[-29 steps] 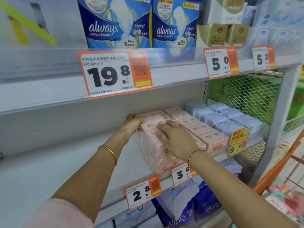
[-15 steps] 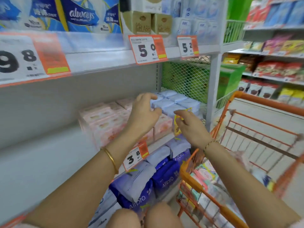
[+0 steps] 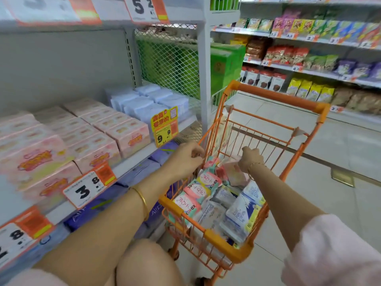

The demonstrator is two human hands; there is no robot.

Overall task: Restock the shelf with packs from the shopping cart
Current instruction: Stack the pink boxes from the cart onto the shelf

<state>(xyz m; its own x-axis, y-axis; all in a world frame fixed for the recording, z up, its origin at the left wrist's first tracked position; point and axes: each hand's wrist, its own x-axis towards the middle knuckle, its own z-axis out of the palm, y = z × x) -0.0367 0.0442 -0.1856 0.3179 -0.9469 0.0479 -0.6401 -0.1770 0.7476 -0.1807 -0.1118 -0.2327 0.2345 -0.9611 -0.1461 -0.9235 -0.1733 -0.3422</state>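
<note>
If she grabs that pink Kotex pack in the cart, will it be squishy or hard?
Probably squishy: the pink Kotex pack looks wrapped in soft, wrinkly plastic, not a box. Likely light too, since it rests tilted on other packs.

Left grip: at the left rim of the cart, fingers curled; contact with the wire not discernible. Right grip: inside the cart, fingers curled down at a pink pack; hold not discernible. Shelf: carries stacked pink boxes.
</note>
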